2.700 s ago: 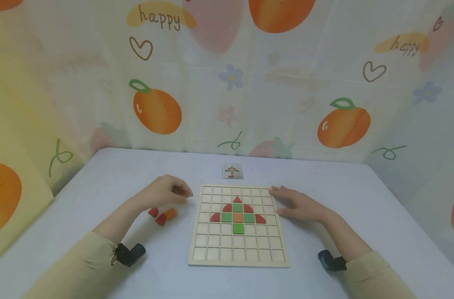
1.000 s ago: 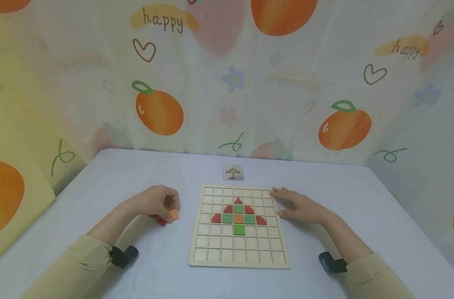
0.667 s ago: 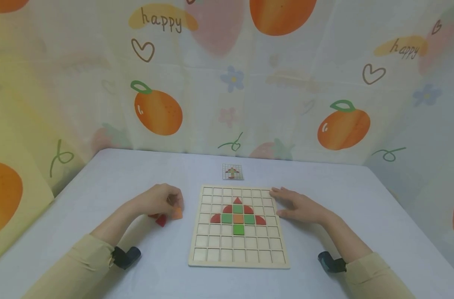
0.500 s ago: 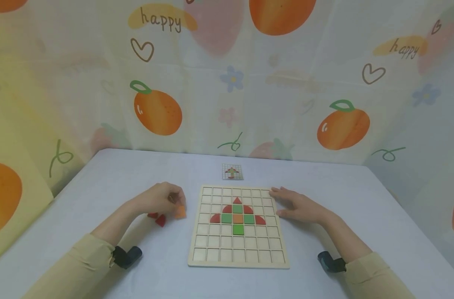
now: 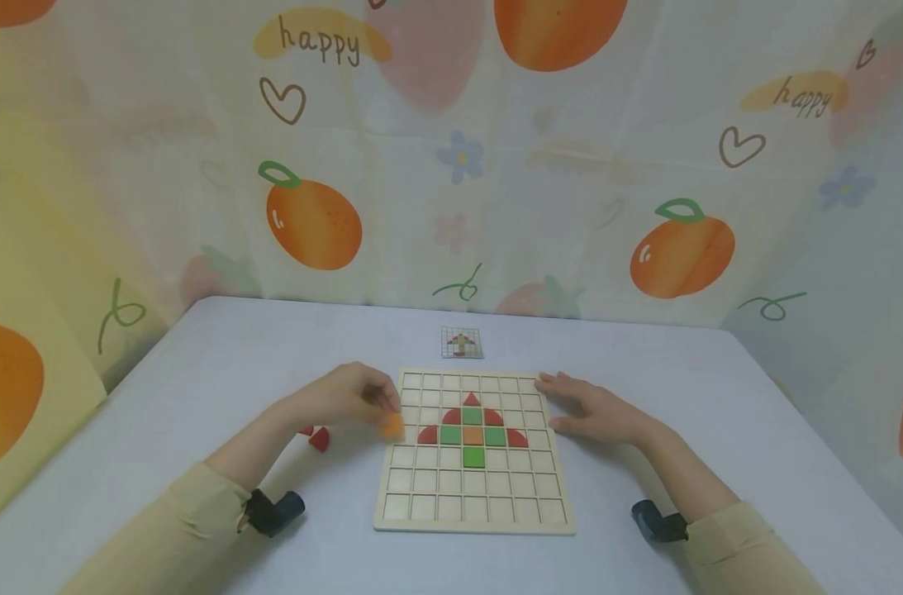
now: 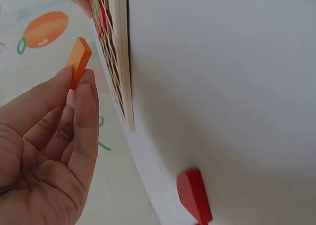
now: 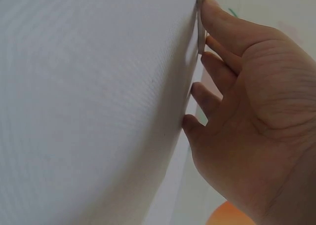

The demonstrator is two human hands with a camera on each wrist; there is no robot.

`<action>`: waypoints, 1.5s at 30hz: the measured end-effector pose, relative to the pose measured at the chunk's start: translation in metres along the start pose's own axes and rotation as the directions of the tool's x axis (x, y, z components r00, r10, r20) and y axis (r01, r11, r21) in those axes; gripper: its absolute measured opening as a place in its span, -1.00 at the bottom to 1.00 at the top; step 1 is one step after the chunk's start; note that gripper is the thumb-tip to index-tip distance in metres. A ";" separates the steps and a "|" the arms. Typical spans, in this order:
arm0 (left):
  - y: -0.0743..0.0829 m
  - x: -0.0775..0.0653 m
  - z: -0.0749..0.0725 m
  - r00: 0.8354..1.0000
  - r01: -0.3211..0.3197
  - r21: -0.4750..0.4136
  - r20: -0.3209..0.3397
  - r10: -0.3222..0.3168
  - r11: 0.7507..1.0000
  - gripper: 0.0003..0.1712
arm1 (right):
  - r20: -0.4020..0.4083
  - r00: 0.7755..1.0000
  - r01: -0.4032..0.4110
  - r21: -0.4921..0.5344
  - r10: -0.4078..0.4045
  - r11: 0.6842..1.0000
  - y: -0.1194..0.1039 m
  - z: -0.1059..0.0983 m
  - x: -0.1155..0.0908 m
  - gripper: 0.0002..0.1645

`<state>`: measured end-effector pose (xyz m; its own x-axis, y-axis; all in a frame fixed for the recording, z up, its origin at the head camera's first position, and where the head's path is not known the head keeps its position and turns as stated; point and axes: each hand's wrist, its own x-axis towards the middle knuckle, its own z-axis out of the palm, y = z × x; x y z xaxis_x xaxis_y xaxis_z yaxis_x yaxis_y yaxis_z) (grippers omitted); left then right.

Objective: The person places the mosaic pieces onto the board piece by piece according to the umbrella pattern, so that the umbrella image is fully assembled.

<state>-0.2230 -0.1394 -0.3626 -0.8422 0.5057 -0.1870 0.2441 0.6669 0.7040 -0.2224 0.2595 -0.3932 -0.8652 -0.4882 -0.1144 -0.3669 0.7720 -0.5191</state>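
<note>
My left hand [image 5: 354, 395] pinches a flat orange square tile [image 6: 80, 57] between thumb and forefinger, at the left edge of the wooden grid board [image 5: 427, 527]. In the left wrist view the tile stands clear of the fingertips. My right hand [image 5: 596, 406] rests against the board's right side, its thumb and fingers loosely extended along the rim. On the board lie a red triangle [image 5: 472, 400], several red quarter-round tiles [image 5: 516, 438], green square tiles [image 5: 474, 457] and an orange square in the middle.
Two loose red pieces [image 5: 320, 439] lie on the white table [image 5: 317, 545] left of the board, one partly hidden by the left wrist. Behind the board lies a small card [image 5: 462, 341] printed with a similar pattern. A fruit-printed curtain hangs at the back.
My left hand has reached down to the loose pieces, taken the orange tile and carried it right to the board's edge. The right hand has stayed in place.
</note>
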 end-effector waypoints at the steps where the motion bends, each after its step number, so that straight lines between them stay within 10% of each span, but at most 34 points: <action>1: 0.002 0.000 0.001 1.000 -0.005 -0.007 0.005 0.005 1.000 -0.91 | -0.001 1.000 0.001 -0.002 -0.001 1.000 0.000 0.000 0.000 -0.16; 45: 0.061 0.025 0.073 0.974 -0.183 -0.015 0.136 0.183 0.983 -0.88 | 0.001 1.000 -0.017 0.012 0.017 1.000 0.003 0.003 0.002 -0.16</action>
<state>-0.1938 -0.0461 -0.3748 -0.7100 0.6889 -0.1461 0.3869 0.5549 0.7365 -0.2244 0.2593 -0.3970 -0.8710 -0.4754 -0.1235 -0.3482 0.7749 -0.5276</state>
